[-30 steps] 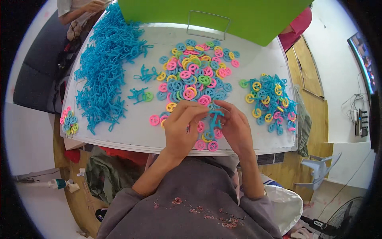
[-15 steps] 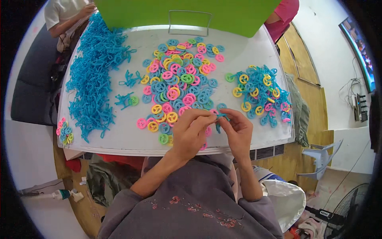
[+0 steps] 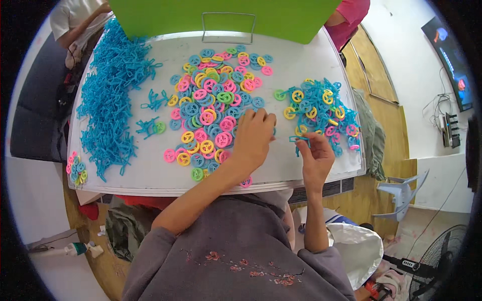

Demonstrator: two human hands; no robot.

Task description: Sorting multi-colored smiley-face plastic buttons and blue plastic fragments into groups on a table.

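My right hand (image 3: 317, 156) pinches a small blue plastic frame piece (image 3: 299, 139) between thumb and fingers, just above the table at the near side of the mixed heap. Over the right edge of the wheel pile (image 3: 207, 118) is my left hand (image 3: 253, 136), back up, its fingers bent downward. A sliver of blue shows beside its fingertips; the tips and whatever they touch or hold are hidden. The pile's small spoked plastic rings are pink, yellow, blue and green.
A long heap of blue frame pieces (image 3: 108, 95) fills the left side. On the right lies a heap of blue pieces with wheels (image 3: 321, 113). A green panel (image 3: 216, 17) with a wire stand (image 3: 228, 41) stands at the back. Two other people sit beyond the table.
My hands have parted. The left has let go of the blue piece and moved left to the wheel pile; the right keeps the piece and has shifted right. The whole view has shifted slightly.
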